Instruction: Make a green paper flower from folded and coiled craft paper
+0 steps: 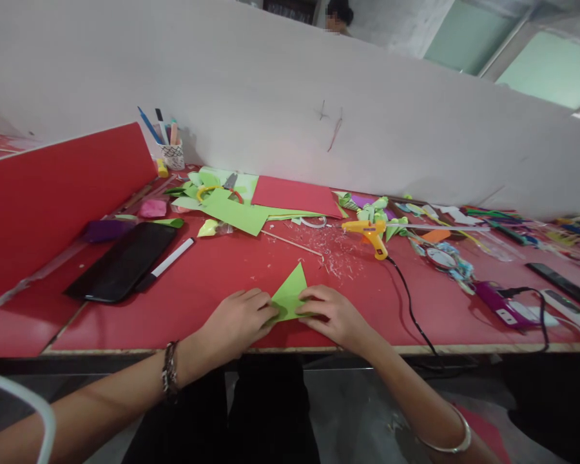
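Observation:
A piece of bright green paper (291, 291), with a pointed corner facing away from me, is held between my hands just above the red table near its front edge. My left hand (244, 317) is closed on the paper's left side, fingertips at its lower left corner. On the opposite side, my right hand (332, 317) pinches the paper between thumb and fingers. Beyond the paper lie a thin wooden stick (292, 243) and a scatter of pale scraps (341, 254).
A yellow glue gun (370, 236) with a black cord lies to the right. Green sheets (236, 214), scissors (221, 191) and red paper (296, 196) lie along the wall. On the left are a black pouch (125, 261), a marker (167, 263) and a red partition (62, 193). A purple power strip (501, 304) sits right.

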The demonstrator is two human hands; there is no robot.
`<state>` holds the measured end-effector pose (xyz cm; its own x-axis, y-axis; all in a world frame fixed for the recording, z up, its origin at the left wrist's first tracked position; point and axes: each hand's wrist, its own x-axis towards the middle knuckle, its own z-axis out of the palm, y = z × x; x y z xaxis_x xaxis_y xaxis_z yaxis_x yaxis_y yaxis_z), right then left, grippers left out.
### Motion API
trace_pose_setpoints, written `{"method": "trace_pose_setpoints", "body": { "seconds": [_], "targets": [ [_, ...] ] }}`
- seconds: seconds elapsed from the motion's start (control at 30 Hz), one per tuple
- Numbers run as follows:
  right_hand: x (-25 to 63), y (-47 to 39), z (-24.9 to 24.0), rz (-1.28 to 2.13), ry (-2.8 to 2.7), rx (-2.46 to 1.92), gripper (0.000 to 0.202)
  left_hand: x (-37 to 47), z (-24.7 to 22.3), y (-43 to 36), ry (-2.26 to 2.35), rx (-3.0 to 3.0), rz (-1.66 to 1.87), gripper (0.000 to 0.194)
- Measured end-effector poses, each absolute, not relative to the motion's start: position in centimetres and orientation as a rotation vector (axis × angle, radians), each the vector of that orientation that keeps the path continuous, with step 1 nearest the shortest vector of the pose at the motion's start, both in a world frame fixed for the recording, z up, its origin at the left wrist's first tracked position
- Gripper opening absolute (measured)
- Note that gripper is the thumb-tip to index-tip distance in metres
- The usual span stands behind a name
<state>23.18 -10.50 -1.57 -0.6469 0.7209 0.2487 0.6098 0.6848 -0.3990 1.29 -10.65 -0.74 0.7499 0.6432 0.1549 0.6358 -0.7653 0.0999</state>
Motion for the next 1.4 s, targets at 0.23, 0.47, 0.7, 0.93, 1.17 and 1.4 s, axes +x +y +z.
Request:
{"method": "trace_pose_setpoints", "body": {
  "seconds": [0.23,0.47,0.7,0.93,1.17,1.4],
  "targets": [
    [22.9,-10.1,-1.6,0.502,-2.417,-1.082,0.013,1.3,-1.0,-9.9,1.057,2.857,0.376,0.016],
    [22.9,-10.1,-1.6,0.554,-2.434,-1.067,0.017,0.9,-1.1,-10.6,1.028,2.872,0.397,0.015],
    [22.2,-9.8,-1.7,0.539,-2.311,-1.204,0.016,1.7,-1.4,-10.3,1.356,2.646,0.448,0.029],
    [22.2,-10.0,-1.7,0.566,-2.327,-1.160,0.010,1.1,-1.8,-10.1,1.075,2.699,0.421,0.017],
    [22.5,-10.4,-2.1,0.572,-2.279,-1.143,0.010,1.9,-1.9,-10.3,1.247,2.595,0.459,0.020],
    [21.9,-10.0,-2.3,0.568,-2.132,-1.294,0.011,2.1,-1.7,-10.4,1.416,2.510,0.515,0.026]
  ]
}}
